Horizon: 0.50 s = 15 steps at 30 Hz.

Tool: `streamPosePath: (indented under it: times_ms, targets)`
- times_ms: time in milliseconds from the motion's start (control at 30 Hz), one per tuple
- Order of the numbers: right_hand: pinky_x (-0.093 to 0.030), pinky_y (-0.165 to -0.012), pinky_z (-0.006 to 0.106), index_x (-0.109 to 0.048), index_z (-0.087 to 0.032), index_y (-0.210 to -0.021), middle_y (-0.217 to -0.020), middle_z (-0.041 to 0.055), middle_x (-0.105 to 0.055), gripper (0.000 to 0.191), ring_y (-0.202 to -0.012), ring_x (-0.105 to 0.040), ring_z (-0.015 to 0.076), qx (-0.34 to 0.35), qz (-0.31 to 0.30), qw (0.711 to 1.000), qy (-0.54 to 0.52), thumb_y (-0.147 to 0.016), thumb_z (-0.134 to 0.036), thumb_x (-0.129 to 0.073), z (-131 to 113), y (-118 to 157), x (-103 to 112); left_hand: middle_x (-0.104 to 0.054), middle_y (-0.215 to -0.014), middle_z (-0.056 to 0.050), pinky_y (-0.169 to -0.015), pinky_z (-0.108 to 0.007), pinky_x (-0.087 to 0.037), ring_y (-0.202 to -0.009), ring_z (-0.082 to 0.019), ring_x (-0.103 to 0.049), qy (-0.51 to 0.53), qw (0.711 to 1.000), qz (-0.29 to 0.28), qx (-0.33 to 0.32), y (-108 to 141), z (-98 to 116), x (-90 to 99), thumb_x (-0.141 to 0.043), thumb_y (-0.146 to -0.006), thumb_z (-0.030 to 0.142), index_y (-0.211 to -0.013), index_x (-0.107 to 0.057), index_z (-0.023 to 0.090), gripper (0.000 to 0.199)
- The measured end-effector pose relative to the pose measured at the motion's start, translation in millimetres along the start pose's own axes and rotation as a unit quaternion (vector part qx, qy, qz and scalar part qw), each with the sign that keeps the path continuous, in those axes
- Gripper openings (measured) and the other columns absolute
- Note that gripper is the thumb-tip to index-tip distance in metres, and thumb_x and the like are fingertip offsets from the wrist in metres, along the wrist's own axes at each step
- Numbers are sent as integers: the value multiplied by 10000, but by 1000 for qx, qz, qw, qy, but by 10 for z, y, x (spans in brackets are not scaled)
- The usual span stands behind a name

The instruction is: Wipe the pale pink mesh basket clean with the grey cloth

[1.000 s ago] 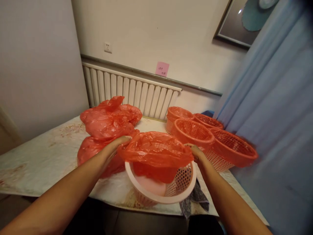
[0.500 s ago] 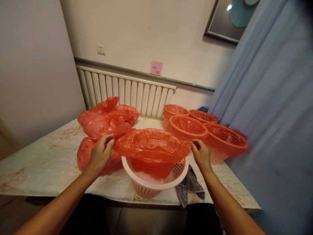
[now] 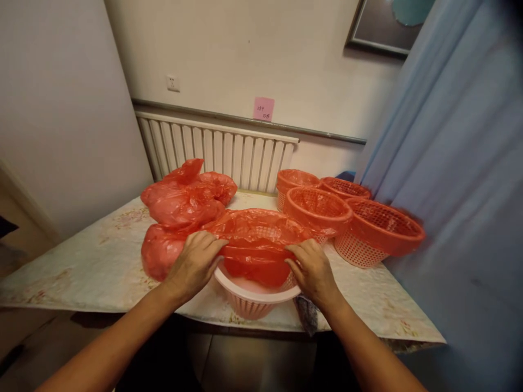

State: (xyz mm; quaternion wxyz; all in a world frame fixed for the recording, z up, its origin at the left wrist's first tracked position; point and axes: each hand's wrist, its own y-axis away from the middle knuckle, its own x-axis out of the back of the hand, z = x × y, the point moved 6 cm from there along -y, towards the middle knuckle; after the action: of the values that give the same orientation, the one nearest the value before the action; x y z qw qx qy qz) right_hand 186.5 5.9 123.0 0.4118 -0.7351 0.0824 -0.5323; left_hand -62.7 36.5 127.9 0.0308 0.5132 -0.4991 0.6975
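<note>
A thin red plastic bag (image 3: 255,267) hangs partly inside a pale pink plastic basket (image 3: 253,305) at the table's front. Its far side covers the back of the basket, while the near rim is bare. My left hand (image 3: 198,261) pinches the bag's near edge at the left. At the right, my right hand (image 3: 312,267) pinches the same edge, just above the basket's rim. The near edge is stretched between the two hands. A dark grey cloth (image 3: 306,313) lies beside the basket, partly hidden by my right hand.
Several baskets lined with red bags (image 3: 318,209) stand at the back right, by a blue curtain (image 3: 453,163). Bulging red bags (image 3: 180,201) lie at the left. A white radiator (image 3: 229,149) runs behind the table (image 3: 93,250).
Both hands have moved inward and taken hold of the bag's near edge. That edge is now drawn straight between them. The camera view has shifted slightly.
</note>
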Motion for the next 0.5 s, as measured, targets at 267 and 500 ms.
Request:
streamPosePath:
  times_ms: [267, 500]
  targets:
    - [-385, -711, 332, -608, -185, -821, -829, 57, -544, 136, -815, -463, 199, -27, -31, 999, -8, -913, -156, -513, 11, 40, 10, -523, -771, -54, -690, -338, -377, -762, -197, -455, 49, 998, -8, -25, 101, 184, 27, -432, -940, 131, -836, -567, 146, 171]
    - [-372, -738, 355, -527, -184, -861, -798, 46, -535, 149, -791, -458, 185, 42, -3, 995, -85, -928, -114, -415, -106, 123, 157, -543, -802, -61, -740, -365, -392, -795, -202, -467, 86, 995, -11, -42, 259, 318, 76, -472, -917, 105, -879, -559, 148, 104]
